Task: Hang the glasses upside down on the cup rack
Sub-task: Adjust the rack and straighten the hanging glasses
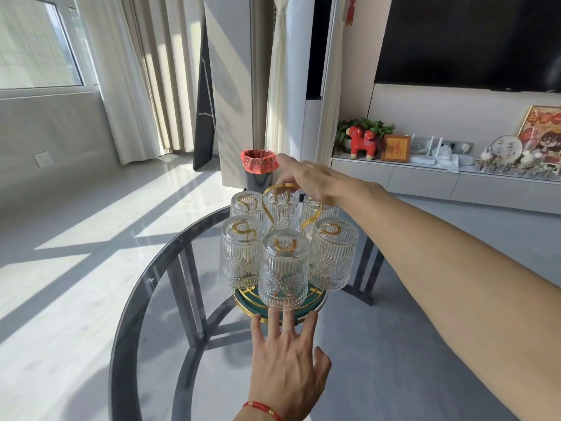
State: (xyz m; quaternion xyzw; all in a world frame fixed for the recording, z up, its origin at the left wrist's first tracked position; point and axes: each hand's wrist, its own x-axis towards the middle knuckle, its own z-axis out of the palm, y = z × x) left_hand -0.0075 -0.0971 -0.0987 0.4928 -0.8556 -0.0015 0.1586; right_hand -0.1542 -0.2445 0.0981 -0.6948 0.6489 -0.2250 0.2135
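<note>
A cup rack (315, 305) with a green round base, gold rim and gold wire pegs stands on a round glass table. Several clear ribbed glasses hang upside down on its pegs; the nearest glass (283, 271) faces me. My right hand (306, 180) reaches over the top, its fingers on the gold loop handle (274, 189); whether they close around it is unclear. My left hand (288, 360), with a red string on the wrist, lies flat with spread fingers, its fingertips touching the base's near rim.
The dark-rimmed glass table (145, 299) has a metal frame showing through it. Behind it stands a bin (259, 168) with a red liner. A low white cabinet (425, 183) with ornaments runs along the right wall under a television.
</note>
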